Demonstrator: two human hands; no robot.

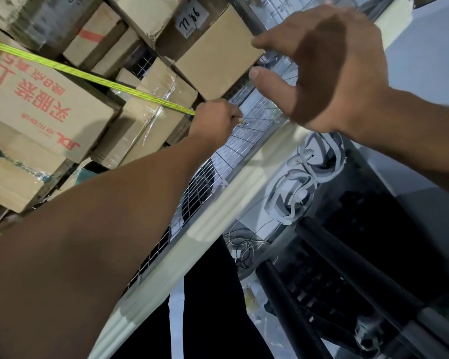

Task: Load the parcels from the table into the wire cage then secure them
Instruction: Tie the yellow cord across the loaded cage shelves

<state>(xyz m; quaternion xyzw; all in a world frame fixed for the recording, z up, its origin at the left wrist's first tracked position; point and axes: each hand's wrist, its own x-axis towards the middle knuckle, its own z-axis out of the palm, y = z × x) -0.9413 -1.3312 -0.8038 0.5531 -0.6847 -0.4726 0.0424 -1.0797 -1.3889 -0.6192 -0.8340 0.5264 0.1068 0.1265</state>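
Cardboard parcels (49, 99), flat yellow strap (88, 76), wire cage (200, 182)

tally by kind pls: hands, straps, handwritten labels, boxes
Hands: 2, left hand and right hand
Yellow-green strap: 1, its end gripped by the left hand
Handwritten label: 1
Cardboard boxes: stacked, many partly hidden, no exact count
Total counted: 4
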